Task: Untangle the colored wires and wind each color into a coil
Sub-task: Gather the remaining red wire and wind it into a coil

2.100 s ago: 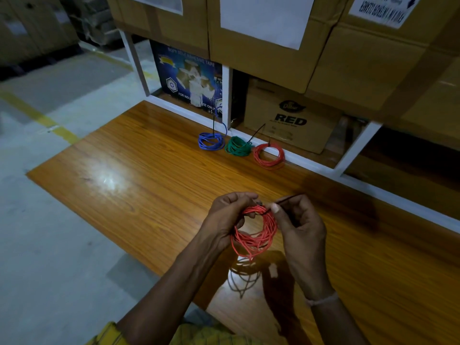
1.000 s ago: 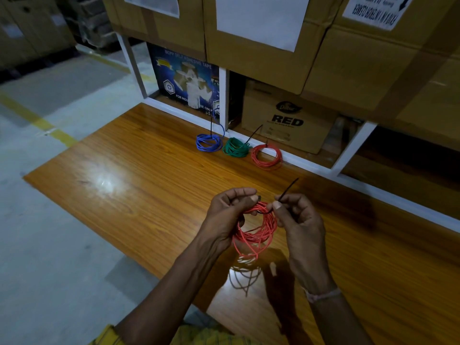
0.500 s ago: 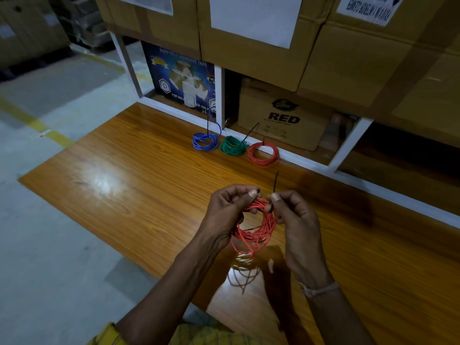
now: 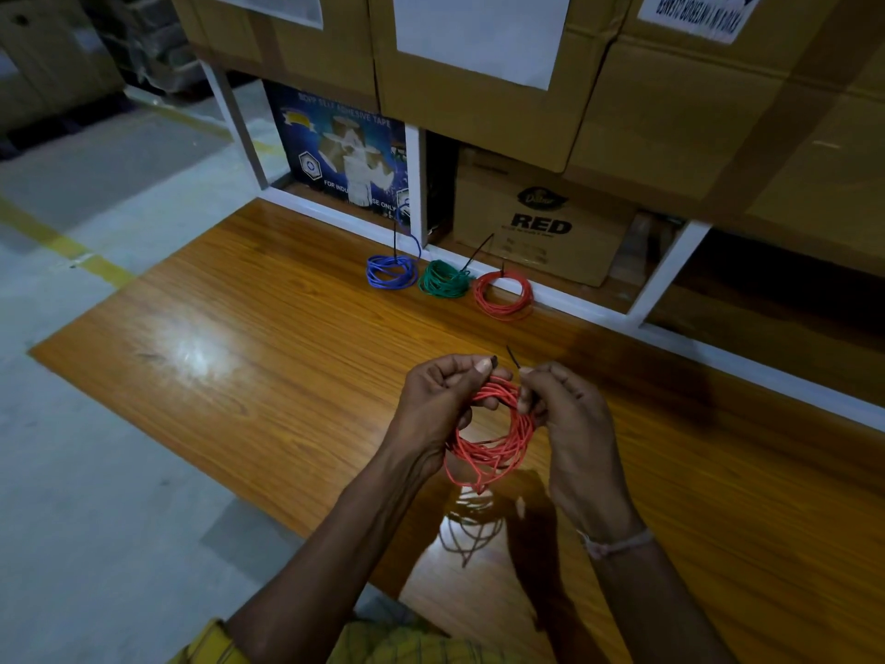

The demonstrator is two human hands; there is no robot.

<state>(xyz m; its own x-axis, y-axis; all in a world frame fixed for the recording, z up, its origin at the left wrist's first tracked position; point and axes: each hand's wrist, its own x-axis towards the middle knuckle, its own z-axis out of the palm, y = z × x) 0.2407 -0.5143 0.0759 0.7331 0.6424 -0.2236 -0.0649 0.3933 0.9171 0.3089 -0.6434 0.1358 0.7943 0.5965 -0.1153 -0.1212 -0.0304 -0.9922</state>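
Observation:
Above the wooden table [image 4: 268, 357] I hold a loose coil of red wire [image 4: 493, 448]. My left hand [image 4: 440, 404] grips the coil's top from the left. My right hand [image 4: 565, 424] pinches the coil's top from the right, together with a thin black tie [image 4: 513, 357] whose end sticks up between my hands. At the table's far edge lie three finished coils side by side: blue [image 4: 390, 271], green [image 4: 443, 279] and red [image 4: 503, 296], each with a black tie standing up from it.
A white shelf frame [image 4: 670, 275] borders the table's far side, holding cardboard boxes [image 4: 536, 222] and a blue tape carton [image 4: 342, 151]. Larger cartons [image 4: 670, 103] overhang above. Grey floor with a yellow line [image 4: 62, 242] lies to the left.
The black tie's free end has swung from pointing right to standing upright and looks shorter above my fingers. Both hands have stayed on the red coil, drawing closer together at its top.

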